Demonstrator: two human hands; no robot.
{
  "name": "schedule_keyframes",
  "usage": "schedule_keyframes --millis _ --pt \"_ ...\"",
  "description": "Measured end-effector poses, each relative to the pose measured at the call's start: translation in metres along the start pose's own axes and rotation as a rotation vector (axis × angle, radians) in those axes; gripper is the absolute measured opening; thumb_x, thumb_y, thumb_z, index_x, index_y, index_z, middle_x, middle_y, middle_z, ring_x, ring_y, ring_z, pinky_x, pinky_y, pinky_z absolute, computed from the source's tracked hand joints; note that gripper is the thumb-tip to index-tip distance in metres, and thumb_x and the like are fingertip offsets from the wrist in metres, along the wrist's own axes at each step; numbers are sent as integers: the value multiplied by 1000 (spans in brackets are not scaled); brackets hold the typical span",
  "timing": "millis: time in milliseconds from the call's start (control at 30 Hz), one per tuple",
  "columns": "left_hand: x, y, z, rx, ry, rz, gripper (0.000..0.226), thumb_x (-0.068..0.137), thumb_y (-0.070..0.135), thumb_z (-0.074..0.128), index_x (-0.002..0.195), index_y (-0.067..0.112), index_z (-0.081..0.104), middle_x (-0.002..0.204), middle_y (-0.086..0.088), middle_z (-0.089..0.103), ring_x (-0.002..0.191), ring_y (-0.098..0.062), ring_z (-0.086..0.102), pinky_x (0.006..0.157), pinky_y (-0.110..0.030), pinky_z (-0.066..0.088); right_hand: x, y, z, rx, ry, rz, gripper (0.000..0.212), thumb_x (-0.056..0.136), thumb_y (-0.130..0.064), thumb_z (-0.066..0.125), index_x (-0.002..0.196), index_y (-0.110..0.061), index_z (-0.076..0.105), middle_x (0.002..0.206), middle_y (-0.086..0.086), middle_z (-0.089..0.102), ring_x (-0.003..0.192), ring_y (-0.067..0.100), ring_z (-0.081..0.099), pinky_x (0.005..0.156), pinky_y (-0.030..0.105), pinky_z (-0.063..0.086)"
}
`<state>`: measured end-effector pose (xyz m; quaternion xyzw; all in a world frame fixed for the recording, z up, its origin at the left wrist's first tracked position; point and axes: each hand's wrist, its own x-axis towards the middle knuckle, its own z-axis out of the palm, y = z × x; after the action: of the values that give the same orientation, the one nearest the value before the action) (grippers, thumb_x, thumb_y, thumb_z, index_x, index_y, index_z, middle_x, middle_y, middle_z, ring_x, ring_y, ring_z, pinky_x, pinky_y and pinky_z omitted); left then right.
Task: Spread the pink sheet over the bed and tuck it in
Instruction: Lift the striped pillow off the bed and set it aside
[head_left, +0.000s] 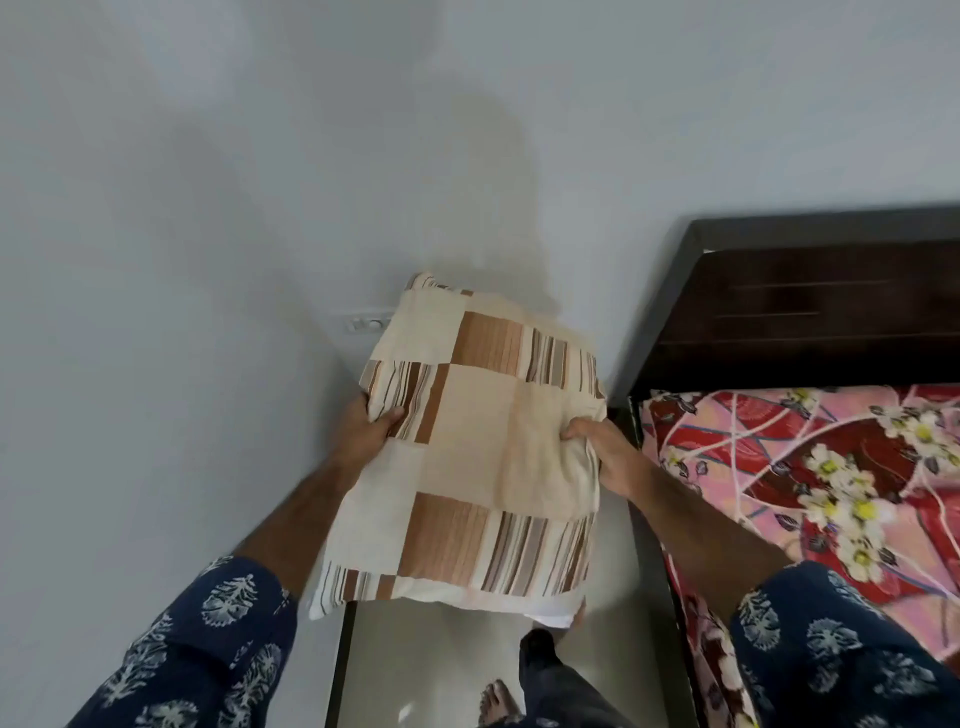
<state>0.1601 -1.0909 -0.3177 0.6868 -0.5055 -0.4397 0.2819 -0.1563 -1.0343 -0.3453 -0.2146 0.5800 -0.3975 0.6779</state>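
Both hands' grip on a striped pillow (478, 457) beside the pink sheet (810, 467).

The person wears a dark blue shirt with a white leaf-like print; the left sleeve (208, 649) and the right sleeve (841, 654) are both pushed up, so the forearms are bare. The trousers (561, 691) are dark. One foot (496, 701) is bare.

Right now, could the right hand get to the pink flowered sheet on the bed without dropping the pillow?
Probably not. The right hand grips the pillow at its right edge, as the left hand does on the other side. The pink sheet lies just beside it with nothing between, so a freed hand should reach it.
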Motion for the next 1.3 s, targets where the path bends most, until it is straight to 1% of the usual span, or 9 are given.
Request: schedule_keyframes --millis 300,433,633,733,867,967,1067,1167,1300 --pt "106 -8 -9 347 48 -15 43 89 15 71 130 7 59 120 -15 67 110 -33 64 97 -49 52 80 7 19 28 -65 140 36 87 4 66 119 -10 62 111 9 73 92 22 73 68 29 58" --pt "153 -1 -2 615 8 35 37 91 19 69 122 2 57 118 -23 57 110 -39 55 95 -47 47 97 33 33 97 26 245 33 82 -6 78 111 -14 64 105 5 72 93 22 69 72 36 55" --pt "198 -11 3 815 -161 149 33 88 17 70 116 5 58 112 -20 54 104 -39 55 84 -44 45 96 108 69 315 143 269 115 28 -35 103 130 -4 59 121 13 71 112 34 67 98 57 52" --pt "213 -10 13 887 -279 281 32 87 14 70 116 4 61 111 -20 54 104 -39 55 84 -43 45 69 115 92 367 195 330 88 53 -25 97 130 -6 59 117 11 72 108 32 68 98 53 53" --pt "238 -2 35 922 -287 454 31 90 15 65 120 7 62 114 -19 56 107 -40 55 87 -46 45 81 122 119 391 235 325 49 83 -17 80 125 -4 58 111 8 70 94 20 68 66 25 60" --pt "263 -4 55 865 -254 480 39 93 12 57 133 11 55 127 -17 57 122 -36 51 100 -47 39 112 131 147 525 221 318 71 63 -36 93 120 -9 62 113 8 74 102 22 70 78 32 60" --pt "273 -13 71 942 -385 476 55 95 22 54 147 17 38 148 -13 46 138 -33 41 113 -50 30 145 135 167 548 159 361 24 94 -21 66 115 -11 62 109 3 73 101 20 68 82 34 59" --pt "262 -53 83 1049 -577 373 70 97 32 54 156 22 19 163 -9 24 147 -34 28 118 -58 19 175 125 170 50 36 399 13 100 -26 60 112 -19 57 121 5 64 105 19 60 94 36 53" --pt "245 -128 72 1086 -746 295 91 92 47 57 155 45 -8 168 4 -10 154 -28 0 113 -71 23 192 103 138 -659 -191 404 16 99 -30 55 83 -31 53 109 4 56 113 30 60 97 37 47"
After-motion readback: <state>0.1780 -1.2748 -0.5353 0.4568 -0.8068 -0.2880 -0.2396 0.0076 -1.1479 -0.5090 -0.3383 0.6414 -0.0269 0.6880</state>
